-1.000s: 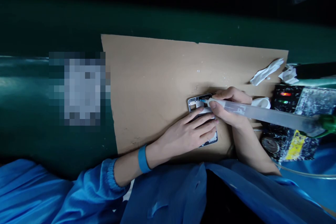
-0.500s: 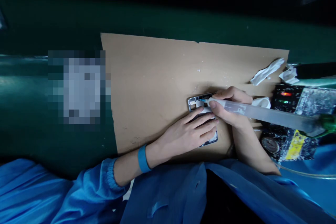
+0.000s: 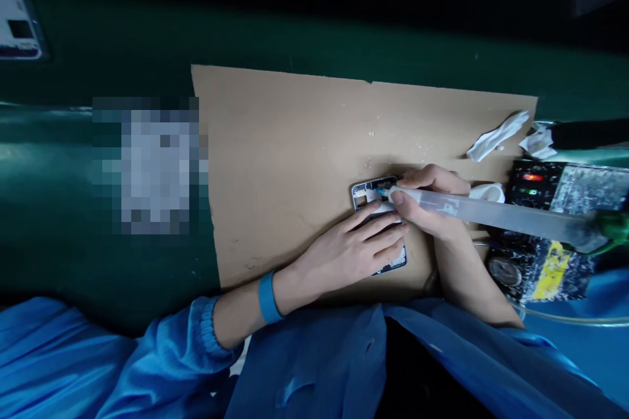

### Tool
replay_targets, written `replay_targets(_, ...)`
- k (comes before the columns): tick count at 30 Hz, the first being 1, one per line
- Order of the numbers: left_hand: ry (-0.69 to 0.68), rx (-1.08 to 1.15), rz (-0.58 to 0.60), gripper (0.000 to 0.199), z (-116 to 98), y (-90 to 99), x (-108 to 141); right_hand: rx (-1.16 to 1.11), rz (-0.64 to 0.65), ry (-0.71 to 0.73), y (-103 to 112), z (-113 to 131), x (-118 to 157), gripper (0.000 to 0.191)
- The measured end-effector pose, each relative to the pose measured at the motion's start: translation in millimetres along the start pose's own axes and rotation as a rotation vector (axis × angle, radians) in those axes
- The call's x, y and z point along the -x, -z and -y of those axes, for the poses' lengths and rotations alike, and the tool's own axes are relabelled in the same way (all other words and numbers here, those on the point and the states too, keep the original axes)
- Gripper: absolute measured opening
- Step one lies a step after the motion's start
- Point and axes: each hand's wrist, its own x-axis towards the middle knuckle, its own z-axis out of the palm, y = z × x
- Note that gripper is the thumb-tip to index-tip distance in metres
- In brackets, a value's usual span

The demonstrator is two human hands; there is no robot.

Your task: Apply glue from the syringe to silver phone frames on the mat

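A phone frame (image 3: 360, 191) with a dark rim and pale inner parts lies on a cardboard sheet (image 3: 285, 144). My left hand (image 3: 344, 252) holds it down, the fingers laid across its middle and tips at its right edge; the thumb is hidden. In the fingers of my right hand (image 3: 427, 200) is a long translucent dispensing syringe (image 3: 511, 217), gripped near its front end. Its blue needle tip points left and sits over the upper part of the frame; whether it touches cannot be told. A green cap (image 3: 612, 229) closes the syringe's far end.
At the right stands a stained dispenser control box (image 3: 550, 229) with red and green displays and a gauge. Crumpled white tissues (image 3: 498, 136) lie near it. A pixelated patch (image 3: 157, 170) covers something at left. Part of another phone frame (image 3: 19, 19) shows at upper left.
The view has shifted slightly, bringing more of the phone frame at upper left into sight. Both hands and the syringe keep nearly the same pose over the frame.
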Motion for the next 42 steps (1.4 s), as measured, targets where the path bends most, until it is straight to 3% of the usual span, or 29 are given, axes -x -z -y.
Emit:
replay_targets(3,0.002,0.005,0.014,0.029,-1.1,1.3,1.3,-0.006,-0.034,-0.017,-0.6,-3.5,3.0,0.022)
replay_targets(7,-0.033,-0.063,0.150,0.070,-3.7,11.2,3.0,-0.060,-0.156,-0.052,-1.2,-12.2,11.3,0.026)
replay_targets(10,0.021,-0.195,0.168,0.062,1.6,19.1,0.5,-0.105,-0.335,-0.025,-5.8,-21.7,14.0,0.032)
replay_targets(16,0.510,-0.329,-0.160,0.050,42.7,47.2,-4.6,-0.232,-0.702,0.040,-11.3,-28.8,-0.2,0.045)
replay_targets(18,0.632,-0.348,-0.240,0.045,54.3,66.3,8.0,-0.238,-0.782,0.057,-9.5,-29.1,-4.2,0.049)
replay_targets(20,0.846,-0.435,-0.284,0.054,61.1,88.1,32.1,-0.221,-0.818,0.050,-7.8,-30.0,-5.4,0.049)
replay_targets(23,1.248,-0.538,-0.163,0.092,65.8,118.1,77.8,-0.208,-0.829,0.041,-7.8,-31.1,-3.8,0.048)
replay_targets(24,1.340,-0.525,-0.111,0.092,66.7,125.7,91.2,-0.207,-0.821,0.034,-8.6,-30.9,-3.1,0.047)
replay_targets(26,1.390,-0.492,-0.041,0.081,67.3,136.6,109.7,-0.201,-0.799,0.019,-10.9,-29.8,-2.2,0.045)
replay_targets(28,1.369,-0.512,-0.080,0.074,63.6,142.5,114.9,-0.190,-0.796,0.027,-13.3,-28.5,-1.9,0.044)
replay_targets(30,1.297,-0.560,-0.190,0.073,53.9,144.9,108.2,-0.186,-0.790,0.039,-14.5,-28.1,-1.8,0.042)
replay_targets(33,1.078,-0.598,-0.283,0.068,33.2,140.1,82.0,-0.190,-0.764,0.036,-13.4,-29.5,-1.7,0.038)
replay_targets(35,0.859,-0.535,-0.217,0.064,21.9,127.9,58.8,-0.201,-0.772,0.043,-11.6,-29.9,-2.3,0.038)
replay_targets(39,0.369,-0.210,0.152,0.064,12.1,86.0,18.9,-0.248,-0.767,0.038,-10.1,-24.7,-4.5,0.040)
replay_targets(42,0.192,-0.133,0.267,0.063,7.3,54.9,5.5,-0.251,-0.704,0.026,-12.4,-19.4,-4.3,0.043)
